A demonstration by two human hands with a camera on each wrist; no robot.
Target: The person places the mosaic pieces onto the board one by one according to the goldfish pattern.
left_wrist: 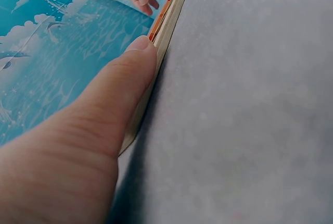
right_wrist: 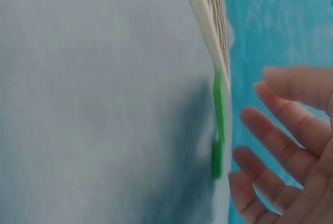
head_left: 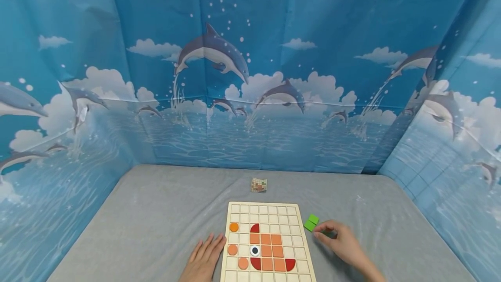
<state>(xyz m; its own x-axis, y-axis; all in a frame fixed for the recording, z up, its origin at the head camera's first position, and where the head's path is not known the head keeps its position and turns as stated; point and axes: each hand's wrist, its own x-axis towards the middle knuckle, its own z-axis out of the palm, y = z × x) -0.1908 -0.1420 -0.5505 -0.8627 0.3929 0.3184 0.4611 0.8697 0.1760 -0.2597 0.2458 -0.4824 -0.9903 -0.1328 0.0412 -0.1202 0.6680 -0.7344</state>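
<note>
A wooden grid board (head_left: 264,219) lies before me, holding several orange square tiles (head_left: 266,251), three red quarter-round pieces (head_left: 290,265) and a white eye disc (head_left: 255,250). Three orange round discs (head_left: 232,249) sit in its left columns. My left hand (head_left: 203,259) rests with its fingers extended on the cloth at the board's left edge; its thumb (left_wrist: 125,73) touches the board's side. To the right of the board lie two green square tiles (head_left: 311,222). Close beside them is my right hand (head_left: 344,245), fingers loosely bent, holding nothing, apart from the tiles in the right wrist view.
Beyond the board's far edge lies a small picture card (head_left: 258,185) with a grid pattern. Grey cloth (head_left: 164,212) covers the table. A blue dolphin-print curtain (head_left: 242,142) stands at the back and both sides.
</note>
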